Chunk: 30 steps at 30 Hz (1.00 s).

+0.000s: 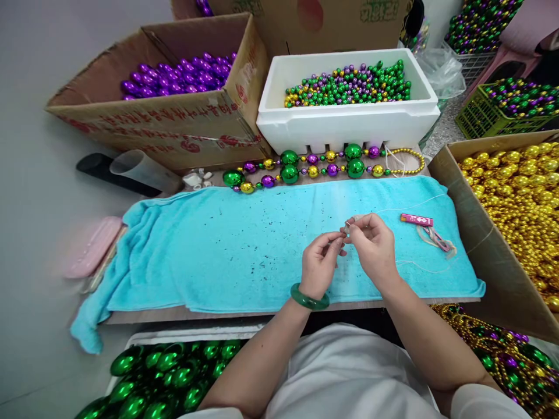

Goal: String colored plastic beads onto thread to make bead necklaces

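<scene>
Over the right half of a turquoise towel (196,244), my two hands meet at the fingertips. My left hand (321,259), with a green bangle (309,298) at the wrist, is closed in a pinch. Also pinched is my right hand (373,247), closed around a small pale piece at its fingertips. A thin white thread (413,205) runs out to the right from behind this hand, and another stretch lies lower on the towel. What exactly sits between the fingertips is too small to make out. Thread snips (437,240) and a pink packet (417,220) lie right of my hands.
A bead necklace (321,171) lies along the towel's far edge. Behind it stand a white foam box (349,119) of small beads and a carton (174,128) of purple beads. A carton (493,233) of gold beads borders the right. Green beads (174,372) fill a tray below.
</scene>
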### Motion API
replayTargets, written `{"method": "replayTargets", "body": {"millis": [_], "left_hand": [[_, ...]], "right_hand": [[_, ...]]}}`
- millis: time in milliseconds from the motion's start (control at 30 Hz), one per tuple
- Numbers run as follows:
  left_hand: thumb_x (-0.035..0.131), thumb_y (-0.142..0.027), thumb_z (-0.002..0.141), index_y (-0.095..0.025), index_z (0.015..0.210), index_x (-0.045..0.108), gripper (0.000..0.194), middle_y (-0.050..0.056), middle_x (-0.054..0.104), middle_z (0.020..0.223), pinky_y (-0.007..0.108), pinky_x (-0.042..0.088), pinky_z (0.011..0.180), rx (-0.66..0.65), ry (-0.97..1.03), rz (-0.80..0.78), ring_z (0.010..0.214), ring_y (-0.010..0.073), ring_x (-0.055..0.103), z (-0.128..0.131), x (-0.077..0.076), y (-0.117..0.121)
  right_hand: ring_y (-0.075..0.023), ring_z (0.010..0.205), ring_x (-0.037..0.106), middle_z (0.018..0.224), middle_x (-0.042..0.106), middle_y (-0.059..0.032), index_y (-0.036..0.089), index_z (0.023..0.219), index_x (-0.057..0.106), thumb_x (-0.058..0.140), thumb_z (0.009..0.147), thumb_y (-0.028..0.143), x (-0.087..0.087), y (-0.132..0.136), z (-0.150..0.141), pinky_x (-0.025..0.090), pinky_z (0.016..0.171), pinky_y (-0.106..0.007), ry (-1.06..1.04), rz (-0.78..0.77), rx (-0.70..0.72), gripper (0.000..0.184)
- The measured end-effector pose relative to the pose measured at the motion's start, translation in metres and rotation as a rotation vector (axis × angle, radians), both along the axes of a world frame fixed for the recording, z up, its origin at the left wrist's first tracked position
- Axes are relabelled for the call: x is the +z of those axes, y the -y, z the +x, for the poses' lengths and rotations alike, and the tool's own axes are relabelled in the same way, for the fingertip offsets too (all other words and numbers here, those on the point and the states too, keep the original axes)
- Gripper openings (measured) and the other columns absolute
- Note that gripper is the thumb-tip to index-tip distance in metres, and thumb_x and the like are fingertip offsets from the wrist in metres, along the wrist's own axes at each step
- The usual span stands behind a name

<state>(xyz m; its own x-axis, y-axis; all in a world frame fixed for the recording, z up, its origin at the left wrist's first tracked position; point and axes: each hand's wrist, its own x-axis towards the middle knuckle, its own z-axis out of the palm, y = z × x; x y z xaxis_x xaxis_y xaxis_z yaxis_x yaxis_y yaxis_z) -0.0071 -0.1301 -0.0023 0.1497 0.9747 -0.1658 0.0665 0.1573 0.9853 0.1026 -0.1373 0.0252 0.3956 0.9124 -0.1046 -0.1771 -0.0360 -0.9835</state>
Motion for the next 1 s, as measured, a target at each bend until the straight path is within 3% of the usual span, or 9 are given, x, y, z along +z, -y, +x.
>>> {"method": "replayTargets", "body": {"millis": [400, 700, 867, 1000], "left_hand": [[0.061, -0.037, 0.081, -0.017, 0.098, 0.070, 0.028, 0.005, 0.070, 0.085, 0.018, 0.044, 0.044, -0.010, -0.031, 0.033, 0.064, 0.0118, 0.061, 0.003, -0.002, 0.001], [0.057, -0.034, 0.086, -0.021, 0.097, 0.071, 0.022, 0.005, 0.068, 0.092, 0.021, 0.050, 0.055, -0.031, -0.142, 0.187, 0.066, 0.0108, 0.063, 0.002, -0.007, 0.002], [0.051, -0.026, 0.090, -0.022, 0.103, 0.069, 0.023, 0.004, 0.068, 0.091, 0.023, 0.053, 0.067, -0.090, -0.343, 0.431, 0.073, 0.0111, 0.064, -0.002, -0.008, -0.001], [0.047, -0.018, 0.091, -0.022, 0.106, 0.067, 0.025, 0.004, 0.068, 0.089, 0.026, 0.050, 0.075, -0.213, -0.626, 0.591, 0.084, 0.0138, 0.063, -0.003, -0.002, -0.001]], "right_hand": [[-0.0118, 0.069, 0.061, 0.086, 0.060, -0.0009, 0.018, 0.069, 0.052, 0.060, 0.071, 0.022, -0.005, 0.001, 0.001, 0.057, 0.059, -0.028, 0.042, 0.026, -0.045, 0.009], [-0.0124, 0.065, 0.063, 0.080, 0.062, -0.0001, 0.018, 0.077, 0.057, 0.060, 0.075, 0.029, -0.009, 0.000, 0.003, 0.055, 0.056, -0.026, 0.020, 0.038, -0.037, 0.011], [-0.0153, 0.068, 0.064, 0.075, 0.062, -0.0010, 0.017, 0.077, 0.057, 0.058, 0.074, 0.028, -0.015, -0.004, 0.007, 0.052, 0.055, -0.026, 0.011, 0.000, 0.002, 0.011], [-0.0146, 0.067, 0.060, 0.075, 0.062, -0.0009, 0.018, 0.070, 0.055, 0.053, 0.071, 0.024, -0.018, -0.012, 0.012, 0.047, 0.056, -0.026, 0.160, -0.024, -0.009, 0.006]]}}
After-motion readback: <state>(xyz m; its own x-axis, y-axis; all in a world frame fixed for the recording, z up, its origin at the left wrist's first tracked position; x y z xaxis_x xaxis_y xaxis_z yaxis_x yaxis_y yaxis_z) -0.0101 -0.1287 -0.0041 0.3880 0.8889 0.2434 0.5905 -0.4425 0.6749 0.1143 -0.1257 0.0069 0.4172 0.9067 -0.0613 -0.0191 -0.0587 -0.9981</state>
